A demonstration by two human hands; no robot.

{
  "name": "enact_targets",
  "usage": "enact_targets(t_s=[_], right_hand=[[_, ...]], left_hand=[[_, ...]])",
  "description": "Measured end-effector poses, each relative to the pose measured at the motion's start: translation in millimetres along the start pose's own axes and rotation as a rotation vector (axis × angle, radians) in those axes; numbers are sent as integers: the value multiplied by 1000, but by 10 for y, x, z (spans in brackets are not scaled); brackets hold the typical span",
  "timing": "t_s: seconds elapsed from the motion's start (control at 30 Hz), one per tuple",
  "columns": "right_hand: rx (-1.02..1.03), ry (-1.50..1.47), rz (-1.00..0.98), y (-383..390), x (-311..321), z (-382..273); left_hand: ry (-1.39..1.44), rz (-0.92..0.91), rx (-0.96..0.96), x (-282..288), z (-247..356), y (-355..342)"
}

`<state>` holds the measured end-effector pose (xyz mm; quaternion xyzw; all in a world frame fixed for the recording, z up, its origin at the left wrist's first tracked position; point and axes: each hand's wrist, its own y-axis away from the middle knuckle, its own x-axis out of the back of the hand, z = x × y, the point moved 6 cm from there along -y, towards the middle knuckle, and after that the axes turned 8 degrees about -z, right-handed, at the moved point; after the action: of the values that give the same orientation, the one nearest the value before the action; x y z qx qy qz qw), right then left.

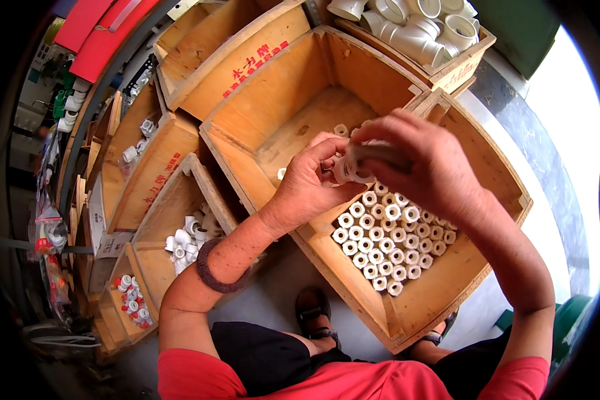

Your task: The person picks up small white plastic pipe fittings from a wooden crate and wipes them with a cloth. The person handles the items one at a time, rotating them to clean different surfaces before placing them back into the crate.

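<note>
Above a wooden crate (493, 160), my hands are close together around a white plastic pipe fitting (349, 171). My left hand (308, 185) is closed on the fitting, its thumb and fingers on the near side. My right hand (417, 159) curls over the fitting's upper right end, with fingers bent and partly smeared by motion. The fingers hide much of the fitting. Below them, rows of white hexagonal plastic fittings (393, 233), each with a dark round hole, stand packed in the crate. A second wooden crate (293, 110) adjoins it and has a few loose white pieces inside.
Large white pipe elbows and tees (417, 37) fill a wooden box at the top. On the left are bins with white fittings (190, 243), more white fittings (137, 147), and small red-and-white fittings (133, 301). Another wooden box (240, 57) stands at upper left.
</note>
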<state>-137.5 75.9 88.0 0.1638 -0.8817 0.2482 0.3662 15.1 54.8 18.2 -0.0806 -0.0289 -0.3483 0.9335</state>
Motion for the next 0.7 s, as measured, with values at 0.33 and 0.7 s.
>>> enact_targets(t_s=[0.33,0.7], right_hand=[[27,98,-26,29,173,-21],[97,114,-101,112,-48,-283]], left_hand=[[131,50,97,147,44,154],[296,72,102,103,77,182]])
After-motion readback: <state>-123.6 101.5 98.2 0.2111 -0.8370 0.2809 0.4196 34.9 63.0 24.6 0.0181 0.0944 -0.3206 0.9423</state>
